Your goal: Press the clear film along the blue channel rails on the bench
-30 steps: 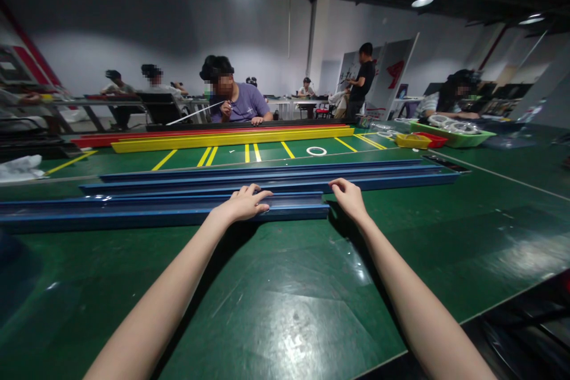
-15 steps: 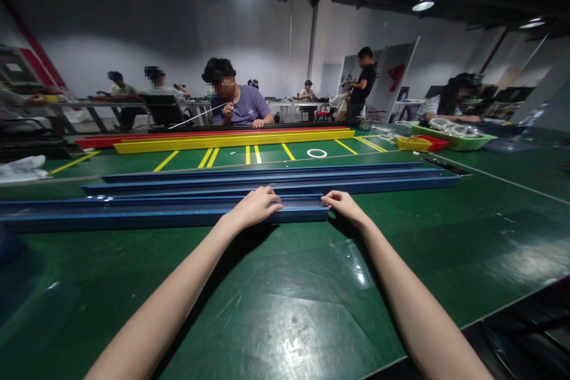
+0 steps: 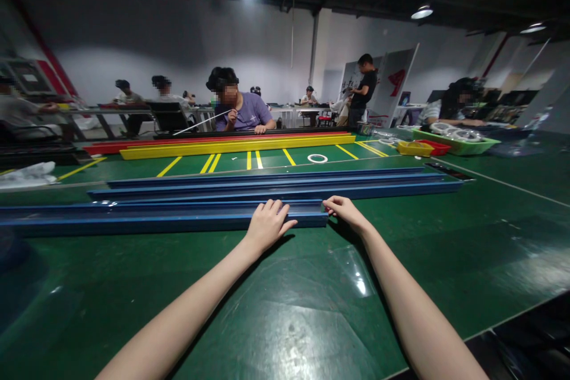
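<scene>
A long blue channel strip (image 3: 178, 226) lies crosswise on the green table, its right end between my hands. My left hand (image 3: 268, 227) rests over this strip near that end, fingers spread on it and thumb apart, pointing right. At the very end, my right hand (image 3: 346, 212) is closed in a pinch at the channel's opening. What its fingertips hold is too small to make out. Something clear and shiny shows inside the channel near the left. Just behind lie more blue channel strips (image 3: 312, 192), parallel to the first.
Farther back are a yellow strip (image 3: 236, 147) and a red strip (image 3: 107, 147). A white ring (image 3: 317, 158) lies before them. Clear film (image 3: 356, 276) covers the near table. At right stand a green basket (image 3: 472, 146) and a yellow tray (image 3: 414, 149). A person in purple (image 3: 249, 110) sits opposite.
My left hand has shifted slightly right along the strip, its thumb now spread outward. My right hand stays pinched at the strip's end. The view has tilted up a little.
</scene>
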Demonstrator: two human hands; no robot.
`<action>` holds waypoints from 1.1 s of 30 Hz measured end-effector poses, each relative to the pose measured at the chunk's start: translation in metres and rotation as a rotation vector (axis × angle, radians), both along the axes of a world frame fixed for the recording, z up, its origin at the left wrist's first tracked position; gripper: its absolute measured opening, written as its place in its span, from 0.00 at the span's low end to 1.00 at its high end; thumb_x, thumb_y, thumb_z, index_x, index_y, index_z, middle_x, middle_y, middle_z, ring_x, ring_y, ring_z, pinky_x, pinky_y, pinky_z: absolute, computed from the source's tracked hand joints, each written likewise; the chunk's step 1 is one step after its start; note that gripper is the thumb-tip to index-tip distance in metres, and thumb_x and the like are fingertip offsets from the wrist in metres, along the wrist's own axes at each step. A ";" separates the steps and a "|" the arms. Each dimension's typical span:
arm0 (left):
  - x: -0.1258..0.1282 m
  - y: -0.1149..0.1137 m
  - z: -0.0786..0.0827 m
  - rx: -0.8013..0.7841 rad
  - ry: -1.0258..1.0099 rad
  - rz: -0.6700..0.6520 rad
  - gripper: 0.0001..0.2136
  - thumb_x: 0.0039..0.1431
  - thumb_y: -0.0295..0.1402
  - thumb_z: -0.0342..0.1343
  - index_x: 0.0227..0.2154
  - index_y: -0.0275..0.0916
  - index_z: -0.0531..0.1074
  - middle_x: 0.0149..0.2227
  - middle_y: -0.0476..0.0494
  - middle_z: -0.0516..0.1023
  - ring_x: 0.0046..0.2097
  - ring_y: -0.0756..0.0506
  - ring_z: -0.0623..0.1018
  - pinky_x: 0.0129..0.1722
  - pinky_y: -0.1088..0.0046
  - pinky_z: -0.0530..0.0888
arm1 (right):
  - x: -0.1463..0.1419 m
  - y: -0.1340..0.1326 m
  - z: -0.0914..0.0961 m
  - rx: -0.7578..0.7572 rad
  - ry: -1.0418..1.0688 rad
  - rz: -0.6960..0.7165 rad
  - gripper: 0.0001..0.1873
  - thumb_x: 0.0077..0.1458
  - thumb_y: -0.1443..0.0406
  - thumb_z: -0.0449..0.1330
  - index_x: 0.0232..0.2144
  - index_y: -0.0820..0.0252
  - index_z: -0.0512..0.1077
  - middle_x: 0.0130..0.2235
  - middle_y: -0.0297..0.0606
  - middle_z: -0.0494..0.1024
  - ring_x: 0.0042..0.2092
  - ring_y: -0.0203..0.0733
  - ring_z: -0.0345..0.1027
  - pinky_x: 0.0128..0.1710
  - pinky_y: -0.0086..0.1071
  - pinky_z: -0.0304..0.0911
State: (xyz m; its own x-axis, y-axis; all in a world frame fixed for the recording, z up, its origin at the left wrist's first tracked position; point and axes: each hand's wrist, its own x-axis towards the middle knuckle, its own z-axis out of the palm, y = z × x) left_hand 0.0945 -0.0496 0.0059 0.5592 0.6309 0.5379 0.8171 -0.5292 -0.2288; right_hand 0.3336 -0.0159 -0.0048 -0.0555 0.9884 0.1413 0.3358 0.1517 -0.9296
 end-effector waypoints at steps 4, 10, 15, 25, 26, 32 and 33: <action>0.001 -0.002 -0.011 0.067 -0.024 0.007 0.16 0.59 0.43 0.41 0.40 0.37 0.66 0.39 0.41 0.70 0.41 0.43 0.67 0.36 0.68 0.62 | 0.002 0.001 -0.001 0.004 0.014 0.026 0.12 0.40 0.57 0.57 0.19 0.61 0.66 0.21 0.31 0.67 0.25 0.31 0.60 0.28 0.27 0.56; 0.001 -0.003 -0.014 0.112 -0.080 0.018 0.13 0.59 0.40 0.43 0.38 0.38 0.68 0.39 0.41 0.70 0.40 0.44 0.67 0.37 0.68 0.62 | 0.002 0.003 -0.003 0.009 -0.020 0.019 0.10 0.40 0.60 0.57 0.18 0.61 0.67 0.21 0.32 0.68 0.25 0.32 0.61 0.29 0.27 0.57; 0.000 -0.003 -0.015 0.129 -0.087 0.047 0.13 0.59 0.40 0.43 0.38 0.40 0.69 0.40 0.41 0.71 0.40 0.44 0.67 0.36 0.68 0.62 | 0.003 0.007 -0.008 0.012 -0.053 0.027 0.10 0.41 0.60 0.57 0.18 0.62 0.67 0.20 0.33 0.69 0.25 0.32 0.61 0.29 0.27 0.57; 0.000 -0.007 -0.008 0.019 -0.110 0.134 0.16 0.60 0.42 0.39 0.37 0.40 0.69 0.41 0.38 0.70 0.42 0.40 0.66 0.37 0.64 0.61 | 0.005 0.008 -0.010 -0.011 -0.178 0.016 0.14 0.39 0.56 0.58 0.19 0.62 0.69 0.19 0.33 0.68 0.22 0.31 0.59 0.23 0.27 0.54; 0.000 -0.008 -0.008 0.017 -0.113 0.142 0.16 0.59 0.42 0.39 0.37 0.40 0.69 0.41 0.38 0.71 0.42 0.40 0.66 0.38 0.63 0.60 | 0.005 0.008 -0.011 -0.015 -0.190 0.015 0.14 0.39 0.56 0.58 0.19 0.62 0.69 0.19 0.33 0.68 0.22 0.31 0.58 0.23 0.27 0.53; -0.004 -0.009 -0.006 0.013 -0.102 0.196 0.19 0.59 0.45 0.39 0.38 0.38 0.68 0.39 0.38 0.70 0.41 0.40 0.66 0.37 0.63 0.60 | 0.005 0.007 -0.010 -0.008 -0.241 0.008 0.15 0.39 0.55 0.57 0.18 0.63 0.68 0.18 0.32 0.67 0.21 0.31 0.57 0.22 0.27 0.51; -0.005 -0.009 -0.006 0.009 -0.100 0.208 0.19 0.59 0.46 0.38 0.38 0.38 0.68 0.38 0.38 0.70 0.40 0.39 0.66 0.36 0.64 0.60 | 0.004 0.007 -0.009 -0.003 -0.236 0.003 0.15 0.39 0.55 0.57 0.18 0.63 0.67 0.18 0.32 0.67 0.21 0.31 0.57 0.22 0.27 0.51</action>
State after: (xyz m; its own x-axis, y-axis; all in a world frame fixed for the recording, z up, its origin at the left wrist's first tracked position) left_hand 0.0897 -0.0587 0.0003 0.3617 0.7218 0.5901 0.9271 -0.3455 -0.1456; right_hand 0.3379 -0.0094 -0.0139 -0.0901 0.9885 0.1213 0.5437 0.1509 -0.8256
